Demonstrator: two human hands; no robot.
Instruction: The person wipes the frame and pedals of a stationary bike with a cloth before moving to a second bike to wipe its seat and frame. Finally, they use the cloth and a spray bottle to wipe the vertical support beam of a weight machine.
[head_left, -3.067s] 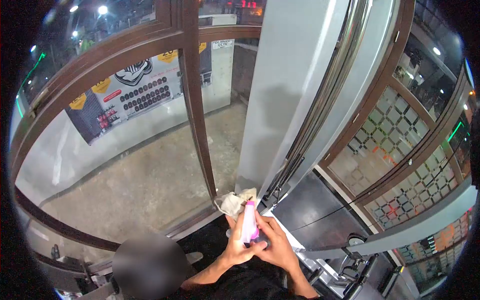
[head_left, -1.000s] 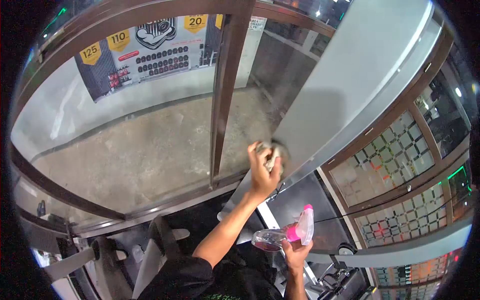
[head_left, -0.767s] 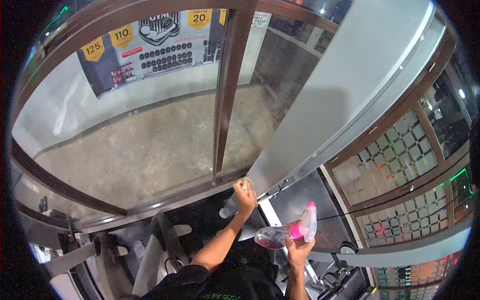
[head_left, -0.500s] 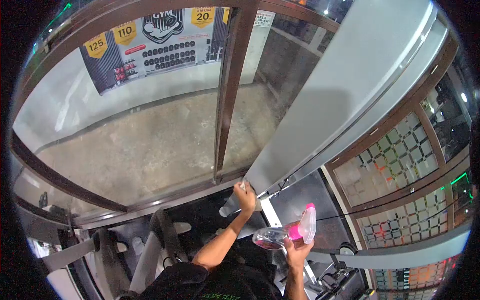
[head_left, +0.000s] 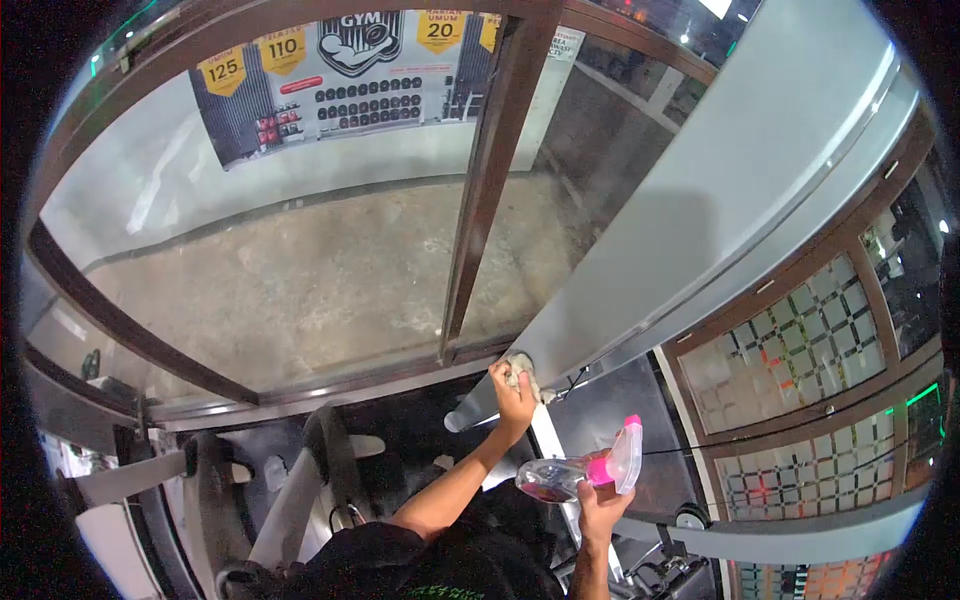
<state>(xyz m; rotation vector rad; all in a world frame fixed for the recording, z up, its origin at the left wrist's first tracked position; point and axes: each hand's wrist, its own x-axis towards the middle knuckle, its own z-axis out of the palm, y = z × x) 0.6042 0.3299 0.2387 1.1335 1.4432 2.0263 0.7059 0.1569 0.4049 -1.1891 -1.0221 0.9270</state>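
My left hand (head_left: 514,398) presses a pale, crumpled cloth (head_left: 521,374) against the lower end of a long grey panel (head_left: 640,230). In my right hand (head_left: 603,510) is a clear spray bottle (head_left: 548,480) with a pink collar and a white and pink spray head. The bottle is tilted on its side, and a little pinkish liquid shows at its bottom. My fingers wrap around it near the neck.
Brown-framed glass (head_left: 300,250) stands ahead, with a gym poster (head_left: 360,70) beyond it. Grey machine arms (head_left: 290,510) are at lower left. A patterned glass door (head_left: 790,340) is on the right, with a thin black cable crossing in front.
My left hand has shifted slightly right along the panel's lower end, and more of the cloth shows. The spray bottle stays in my right hand. The whole view has turned a little.
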